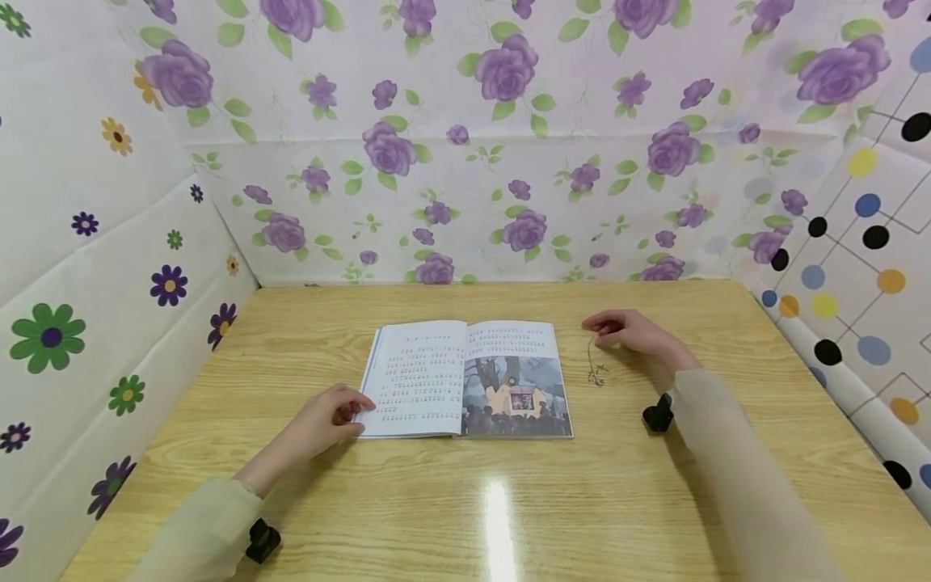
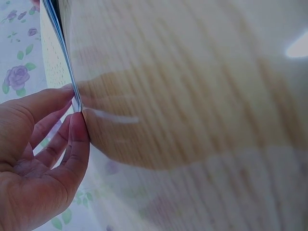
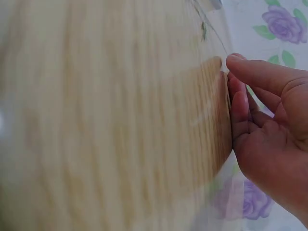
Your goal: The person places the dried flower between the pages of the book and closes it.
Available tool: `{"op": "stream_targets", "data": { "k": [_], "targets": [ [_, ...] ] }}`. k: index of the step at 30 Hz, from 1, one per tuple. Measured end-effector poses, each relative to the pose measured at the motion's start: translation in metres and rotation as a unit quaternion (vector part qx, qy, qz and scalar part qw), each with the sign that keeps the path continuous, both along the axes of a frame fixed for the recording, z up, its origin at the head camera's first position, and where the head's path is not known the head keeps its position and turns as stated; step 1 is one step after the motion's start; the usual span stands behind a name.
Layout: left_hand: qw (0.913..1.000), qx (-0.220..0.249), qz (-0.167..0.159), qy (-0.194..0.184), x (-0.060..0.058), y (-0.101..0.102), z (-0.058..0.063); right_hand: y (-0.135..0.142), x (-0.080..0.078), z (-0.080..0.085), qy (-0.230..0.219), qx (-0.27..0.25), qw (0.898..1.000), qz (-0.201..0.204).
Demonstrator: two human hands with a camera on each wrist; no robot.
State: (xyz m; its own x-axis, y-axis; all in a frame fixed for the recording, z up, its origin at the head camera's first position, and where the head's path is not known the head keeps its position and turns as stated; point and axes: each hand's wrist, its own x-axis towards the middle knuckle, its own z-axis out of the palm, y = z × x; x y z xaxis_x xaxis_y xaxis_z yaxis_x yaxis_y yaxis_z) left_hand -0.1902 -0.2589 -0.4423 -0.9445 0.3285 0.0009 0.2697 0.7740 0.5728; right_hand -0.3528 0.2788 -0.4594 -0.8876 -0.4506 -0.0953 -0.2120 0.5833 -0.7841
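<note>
An open book [image 1: 427, 380] lies flat, with print on its left page and print above a coloured picture on the right one. My left hand [image 1: 330, 414] pinches the book's lower left edge; in the left wrist view the thumb and fingers [image 2: 79, 126] stand on either side of the page edges. To the right of the book lies a thin chain with small charms [image 1: 596, 375]. My right hand [image 1: 634, 333] is at the chain's upper end, thumb and fingertips curved toward each other. Whether they hold the chain cannot be told.
The wooden tabletop [image 1: 407, 501] is glossy and reflects a bright light. Behind it hangs a purple-flowered sheet [image 1: 451, 162], with patterned sheets at the left and right. Each sleeve carries a small black device [image 1: 658, 414] near the wrist.
</note>
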Motion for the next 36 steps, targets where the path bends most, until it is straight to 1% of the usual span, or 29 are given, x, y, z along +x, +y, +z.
{"op": "stream_targets", "data": {
  "k": [3,7,14,23,27,33,36],
  "targets": [
    [1.0000,0.000,-0.002,-0.002,0.001,0.000,0.000,0.001,-0.001,0.000,0.002,0.009,1.000,0.007],
    [1.0000,0.000,-0.001,-0.004,0.001,0.000,-0.001,0.001,-0.004,-0.002,0.003,0.015,1.000,0.006],
    [1.0000,0.001,-0.004,-0.001,0.000,-0.001,-0.003,0.000,-0.005,-0.001,-0.007,0.034,0.999,-0.019],
    [1.0000,0.000,-0.001,0.000,0.000,0.000,-0.002,-0.005,0.001,0.007,-0.004,0.039,0.999,-0.024],
    [1.0000,0.001,-0.001,-0.002,0.000,0.000,-0.001,-0.006,0.004,0.010,-0.010,0.039,0.999,-0.025],
    [1.0000,0.001,-0.006,0.000,0.000,-0.001,-0.002,-0.014,0.017,0.031,-0.021,0.029,0.999,-0.016],
    [1.0000,0.002,-0.008,0.001,0.000,-0.001,-0.002,-0.011,0.013,0.023,-0.016,0.031,0.999,-0.019]
  ]
}}
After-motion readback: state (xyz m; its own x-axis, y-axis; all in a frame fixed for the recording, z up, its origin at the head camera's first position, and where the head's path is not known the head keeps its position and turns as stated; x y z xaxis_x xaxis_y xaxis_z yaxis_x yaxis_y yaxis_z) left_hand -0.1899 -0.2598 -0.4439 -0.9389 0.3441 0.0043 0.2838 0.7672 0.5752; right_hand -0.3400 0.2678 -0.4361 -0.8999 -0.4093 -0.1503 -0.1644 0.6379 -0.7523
